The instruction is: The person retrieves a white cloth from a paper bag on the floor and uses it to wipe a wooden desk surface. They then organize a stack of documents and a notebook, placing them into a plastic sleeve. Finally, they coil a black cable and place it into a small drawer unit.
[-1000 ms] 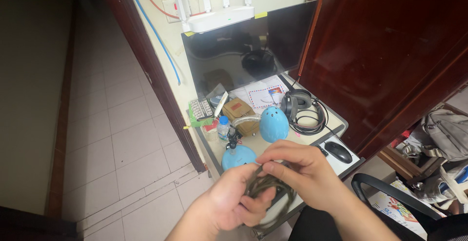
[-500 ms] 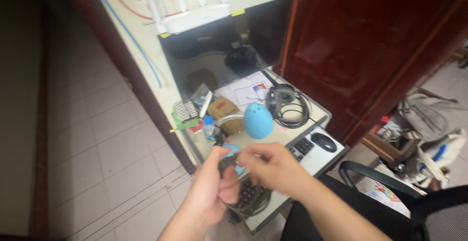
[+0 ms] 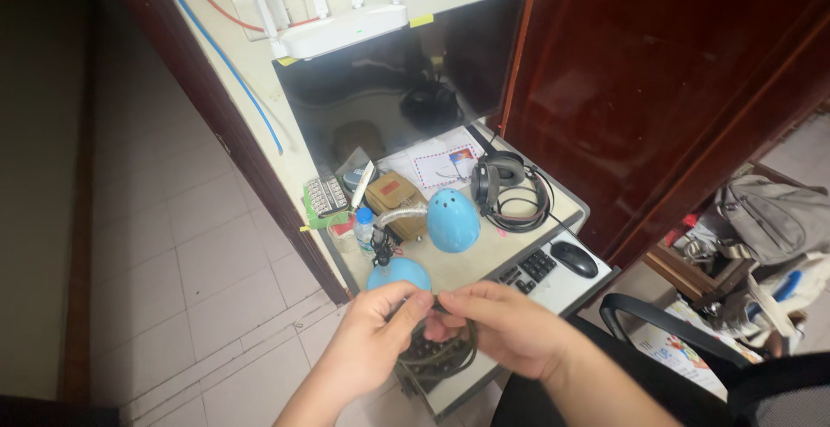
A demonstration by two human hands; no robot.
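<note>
Both hands pinch dark olive coiled cord (image 3: pixel 441 353), loops hanging just in front of blue dome lamp base (image 3: pixel 399 273) at bench (image 3: pixel 484 258) edge. Left hand (image 3: pixel 367 349) grip closed on cord; right hand (image 3: pixel 506 332) likewise. Step judged: gathering loops mid-coil. Coil calls for steady pinch so loops don't spill.

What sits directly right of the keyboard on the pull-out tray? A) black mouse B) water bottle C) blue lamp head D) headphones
A: the black mouse lies on the tray just right of the keyboard, while the headphones rest on the desk above.
</note>
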